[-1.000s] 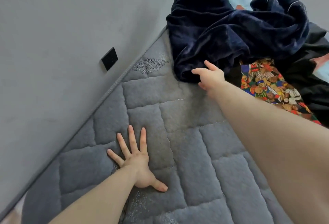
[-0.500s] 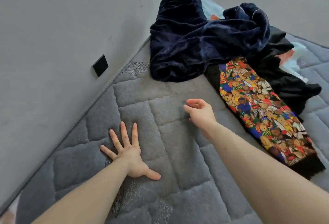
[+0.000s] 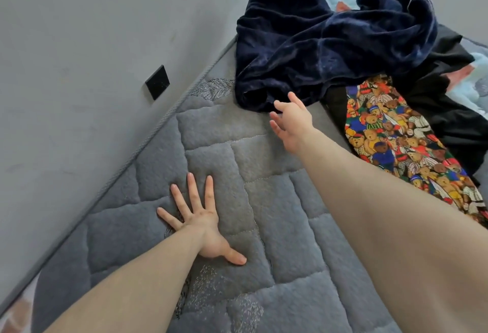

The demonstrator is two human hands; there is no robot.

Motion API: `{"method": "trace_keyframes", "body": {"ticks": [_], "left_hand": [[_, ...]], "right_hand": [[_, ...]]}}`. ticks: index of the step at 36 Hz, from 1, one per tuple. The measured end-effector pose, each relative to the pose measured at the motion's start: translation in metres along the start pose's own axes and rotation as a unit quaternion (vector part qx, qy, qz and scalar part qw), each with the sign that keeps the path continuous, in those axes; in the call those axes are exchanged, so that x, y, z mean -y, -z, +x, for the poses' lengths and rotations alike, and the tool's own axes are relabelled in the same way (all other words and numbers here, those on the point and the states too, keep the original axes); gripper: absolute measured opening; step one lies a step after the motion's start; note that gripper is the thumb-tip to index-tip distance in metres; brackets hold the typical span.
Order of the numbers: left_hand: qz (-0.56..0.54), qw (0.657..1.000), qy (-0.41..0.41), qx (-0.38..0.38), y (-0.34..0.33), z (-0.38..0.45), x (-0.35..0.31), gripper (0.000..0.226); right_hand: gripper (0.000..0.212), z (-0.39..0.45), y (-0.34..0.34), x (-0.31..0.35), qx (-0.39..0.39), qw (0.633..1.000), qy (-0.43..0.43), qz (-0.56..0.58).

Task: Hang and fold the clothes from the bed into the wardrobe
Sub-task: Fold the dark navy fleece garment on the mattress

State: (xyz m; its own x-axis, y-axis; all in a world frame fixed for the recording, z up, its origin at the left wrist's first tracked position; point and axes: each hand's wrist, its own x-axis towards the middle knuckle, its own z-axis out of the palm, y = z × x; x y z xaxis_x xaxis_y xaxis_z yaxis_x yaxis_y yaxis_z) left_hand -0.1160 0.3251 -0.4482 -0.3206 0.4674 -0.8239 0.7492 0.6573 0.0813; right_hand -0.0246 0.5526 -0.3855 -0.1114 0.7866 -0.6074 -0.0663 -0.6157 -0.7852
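A crumpled navy velvet garment [image 3: 317, 42] lies at the far side of the grey quilted bed [image 3: 264, 200], against the wall. Beside it to the right spreads a teddy-bear print garment [image 3: 390, 145], and black clothing [image 3: 454, 110] lies further right. My right hand [image 3: 291, 124] reaches forward with fingers spread, its fingertips at the near edge of the navy garment, holding nothing. My left hand [image 3: 200, 219] presses flat on the mattress with fingers splayed.
A grey wall [image 3: 92, 55] runs along the left edge of the bed, with a black square socket plate [image 3: 157, 82] on it. Pale blue bedding [image 3: 472, 81] shows at the far right behind the clothes.
My right hand, drawn back and loosely curled half a second ago, has stretched forward again to the navy garment's edge with fingers spread. The left hand stays planted on the mattress.
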Motion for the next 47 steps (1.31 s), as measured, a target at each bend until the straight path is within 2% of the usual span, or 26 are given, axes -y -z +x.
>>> {"method": "trace_keyframes", "body": {"ticks": [6, 11, 14, 18, 20, 25, 28, 31, 33, 35, 37, 39, 43, 45, 47], "left_hand": [[-0.002, 1.000, -0.010, -0.014, -0.003, 0.006, 0.001, 0.191], [0.003, 1.000, -0.008, -0.021, -0.003, 0.007, 0.003, 0.190], [0.002, 1.000, -0.009, -0.029, -0.003, 0.007, 0.002, 0.190], [-0.004, 0.999, -0.013, -0.040, -0.003, 0.002, 0.002, 0.189], [-0.012, 0.998, -0.020, -0.050, -0.003, -0.003, 0.003, 0.188], [-0.002, 0.995, -0.034, -0.092, -0.005, -0.027, 0.006, 0.177], [0.009, 0.990, -0.062, -0.127, -0.018, -0.053, 0.019, 0.165], [-0.013, 0.989, -0.113, -0.089, -0.042, -0.092, 0.037, 0.156], [-0.082, 0.981, -0.169, -0.050, -0.058, -0.131, 0.046, 0.148], [-0.209, 0.951, -0.228, -0.011, -0.072, -0.178, 0.050, 0.130], [-0.302, 0.921, -0.245, -0.006, -0.081, -0.230, 0.050, 0.110], [-0.357, 0.898, -0.254, -0.034, -0.084, -0.283, 0.047, 0.110], [-0.375, 0.883, -0.243, -0.146, -0.073, -0.376, 0.053, 0.136], [-0.328, 0.889, -0.260, -0.185, -0.065, -0.417, 0.061, 0.121], [-0.271, 0.896, -0.282, -0.210, -0.059, -0.449, 0.067, 0.085]], "right_hand": [[0.047, 0.027, -0.015, 0.014, -0.018, 0.997, -0.003, 0.074], [0.014, 0.024, -0.024, 0.019, -0.058, 0.992, 0.014, 0.109], [0.017, 0.013, -0.018, 0.018, -0.038, 0.991, 0.023, 0.128], [0.027, -0.016, 0.014, -0.007, -0.028, 0.999, 0.032, 0.013], [0.024, -0.038, 0.045, -0.037, -0.035, 0.998, 0.023, -0.048], [0.022, -0.124, 0.134, -0.123, -0.054, 0.988, -0.074, -0.121], [0.022, -0.191, 0.162, -0.156, -0.076, 0.977, -0.108, -0.165], [0.024, -0.260, 0.172, -0.164, -0.091, 0.970, -0.122, -0.191], [0.025, -0.300, 0.168, -0.155, -0.087, 0.976, -0.148, -0.132], [0.027, -0.341, 0.160, -0.139, -0.077, 0.981, -0.174, -0.048], [0.028, -0.382, 0.153, -0.115, -0.066, 0.982, -0.177, 0.010], [0.028, -0.423, 0.149, -0.089, -0.047, 0.984, -0.172, 0.027], [0.026, -0.503, 0.157, -0.039, 0.001, 0.987, -0.160, -0.002], [0.027, -0.540, 0.164, -0.019, 0.013, 0.989, -0.149, -0.020], [0.027, -0.574, 0.171, -0.007, 0.023, 0.990, -0.135, -0.038]]}}
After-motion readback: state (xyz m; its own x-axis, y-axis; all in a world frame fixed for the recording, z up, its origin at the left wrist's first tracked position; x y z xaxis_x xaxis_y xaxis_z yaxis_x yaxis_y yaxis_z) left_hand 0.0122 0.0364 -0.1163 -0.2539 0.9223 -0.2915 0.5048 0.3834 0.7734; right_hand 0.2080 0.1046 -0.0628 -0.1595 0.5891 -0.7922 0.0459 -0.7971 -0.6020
